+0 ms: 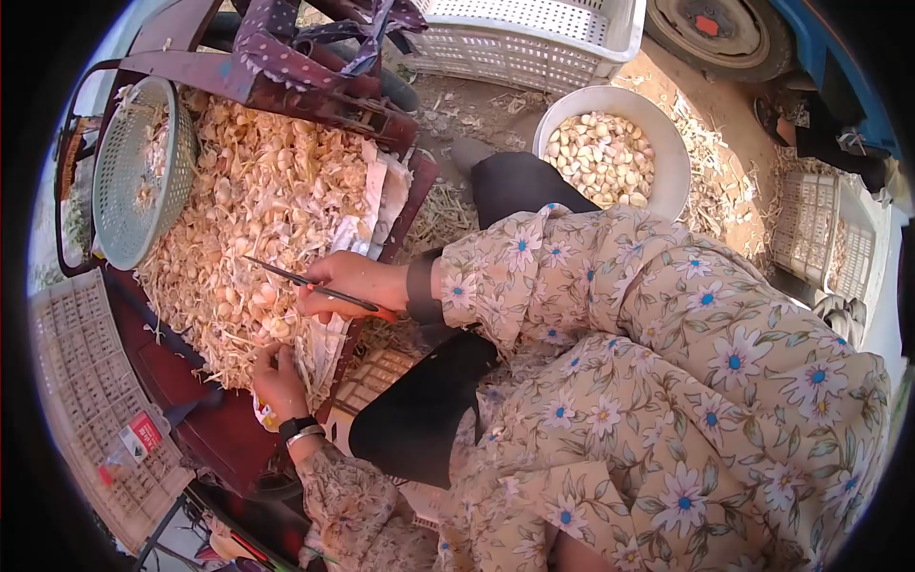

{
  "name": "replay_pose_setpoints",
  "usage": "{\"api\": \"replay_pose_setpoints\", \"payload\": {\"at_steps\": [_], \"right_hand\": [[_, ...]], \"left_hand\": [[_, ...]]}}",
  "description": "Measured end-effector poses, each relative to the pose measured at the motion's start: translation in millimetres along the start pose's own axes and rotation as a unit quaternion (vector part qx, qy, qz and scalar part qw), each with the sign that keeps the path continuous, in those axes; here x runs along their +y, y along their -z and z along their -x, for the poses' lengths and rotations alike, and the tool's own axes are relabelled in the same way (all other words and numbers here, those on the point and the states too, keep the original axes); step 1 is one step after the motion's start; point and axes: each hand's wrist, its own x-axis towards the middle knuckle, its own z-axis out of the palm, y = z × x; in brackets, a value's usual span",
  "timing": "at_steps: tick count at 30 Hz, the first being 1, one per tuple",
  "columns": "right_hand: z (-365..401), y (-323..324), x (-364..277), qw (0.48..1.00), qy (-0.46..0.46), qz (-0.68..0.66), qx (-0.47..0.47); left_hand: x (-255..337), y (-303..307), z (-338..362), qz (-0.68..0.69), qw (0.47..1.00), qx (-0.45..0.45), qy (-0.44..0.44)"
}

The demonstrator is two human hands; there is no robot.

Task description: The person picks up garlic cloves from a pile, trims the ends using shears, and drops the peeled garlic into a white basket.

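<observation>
My right hand (355, 283) is closed around a pair of scissors (276, 271), whose dark, narrow blades point out over a heap of garlic (250, 219). A bit of the orange handle shows below the palm. Nearer the bottom, my left hand (278, 383) has its fingers curled in at the edge of the heap. Whatever lies between those fingertips is hidden. Loose garlic cloves, dry skins and stalks make up the heap, which rests on a dark red metal cart bed (416, 195).
A pale green colander (119, 191) leans at the heap's far side. Peeled-looking cloves fill a round metal basin (675, 157) beside my knee. Plastic crates (519, 55) stand behind, with another crate (91, 381) at lower left. A vehicle wheel (729, 33) and a person's foot (770, 119) are at upper right.
</observation>
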Motion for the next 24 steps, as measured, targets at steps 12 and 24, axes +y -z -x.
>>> {"api": "replay_pose_setpoints", "payload": {"at_steps": [12, 24], "right_hand": [[4, -7, 0, 0.996, 0.012, 0.070, -0.045], [-5, -6, 13, 0.958, 0.109, 0.265, -0.026]], "left_hand": [[10, 39, 31, 0.267, 0.944, -0.107, 0.164], [21, -9, -10, 0.154, 0.987, -0.013, 0.040]]}}
